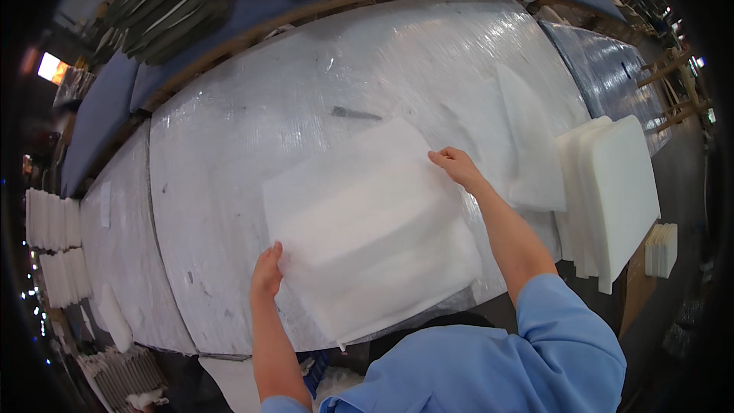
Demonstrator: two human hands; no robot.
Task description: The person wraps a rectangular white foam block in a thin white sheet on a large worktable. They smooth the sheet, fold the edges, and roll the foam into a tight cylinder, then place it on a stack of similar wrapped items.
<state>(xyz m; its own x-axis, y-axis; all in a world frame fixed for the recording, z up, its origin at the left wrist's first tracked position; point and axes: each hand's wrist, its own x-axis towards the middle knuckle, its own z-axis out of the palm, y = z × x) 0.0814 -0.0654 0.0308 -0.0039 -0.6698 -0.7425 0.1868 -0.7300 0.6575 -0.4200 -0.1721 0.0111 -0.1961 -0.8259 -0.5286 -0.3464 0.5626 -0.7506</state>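
The plastic-wrapped tabletop (pixel 222 206) gives broad, flat support beneath the white sheet (pixel 367 206), which lies just before the person (pixel 482 367). The right grip (pixel 456 167) pinches its upper right edge; the left grip (pixel 267 269), fingertips partly hidden, seemingly pinches its left edge, likely to spread it.

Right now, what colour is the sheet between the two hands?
The sheet is white, with no printed pattern visible; the head view shows it best.

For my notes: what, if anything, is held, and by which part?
A white sheet, by opposite edges: left hand at left, right hand at upper right.
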